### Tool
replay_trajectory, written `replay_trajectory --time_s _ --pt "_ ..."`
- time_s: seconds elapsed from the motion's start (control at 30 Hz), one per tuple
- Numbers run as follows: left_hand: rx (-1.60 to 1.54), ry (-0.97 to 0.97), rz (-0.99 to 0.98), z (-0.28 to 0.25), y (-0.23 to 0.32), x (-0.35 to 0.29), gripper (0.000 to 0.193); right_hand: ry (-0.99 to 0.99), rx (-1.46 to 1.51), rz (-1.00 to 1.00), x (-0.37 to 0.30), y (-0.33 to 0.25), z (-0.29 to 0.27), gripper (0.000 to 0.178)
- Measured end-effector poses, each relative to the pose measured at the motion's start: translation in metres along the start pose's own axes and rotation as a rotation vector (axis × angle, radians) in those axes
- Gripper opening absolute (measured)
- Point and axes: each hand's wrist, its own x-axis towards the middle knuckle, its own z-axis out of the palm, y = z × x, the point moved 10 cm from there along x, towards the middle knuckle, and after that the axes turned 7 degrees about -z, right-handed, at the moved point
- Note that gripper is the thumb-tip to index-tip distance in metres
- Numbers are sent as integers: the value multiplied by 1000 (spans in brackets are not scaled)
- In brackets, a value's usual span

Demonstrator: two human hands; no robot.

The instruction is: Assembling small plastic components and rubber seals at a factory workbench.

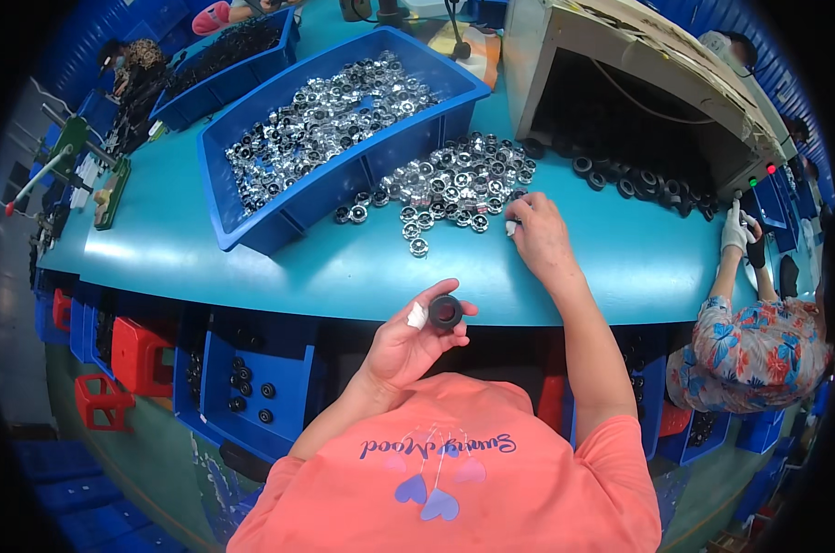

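My left hand (413,346) is held up near the table's front edge, its fingers around a small black rubber tyre (446,313) whose round opening faces up. White tape (417,316) wraps one of its fingers. Farther off to the right, my right hand (540,235) rests at the right edge of a pile of shiny chrome wheel hubs (459,184). Its fingers are pinched together, with a white wrap at the thumb; what lies between them is mostly hidden. A few hubs (418,247) lie loose at the pile's near side.
A large blue bin (297,198) full of chrome hubs stands left of the pile. Black tyres (648,182) lie before a box-shaped machine (638,55) with a dark opening. A gloved co-worker (749,341) sits at right. Below the table are blue crates (279,405) and red stools (139,358).
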Motion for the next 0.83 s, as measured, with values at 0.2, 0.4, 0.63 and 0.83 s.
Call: replay_trajectory --time_s 0.2,0.4,0.63,0.83 --pt "31 24 9 -7 -1 -2 60 8 403 129 -29 -13 -19 31" --pt "44 20 16 -11 0 -2 60 -30 1397 360 -90 -55 5 37" --pt "1217 397 409 26 39 -22 58 -5 1501 436 -121 -77 13 35" --pt "1643 573 550 55 50 -34 56 -14 1437 427 -124 -75 15 36"
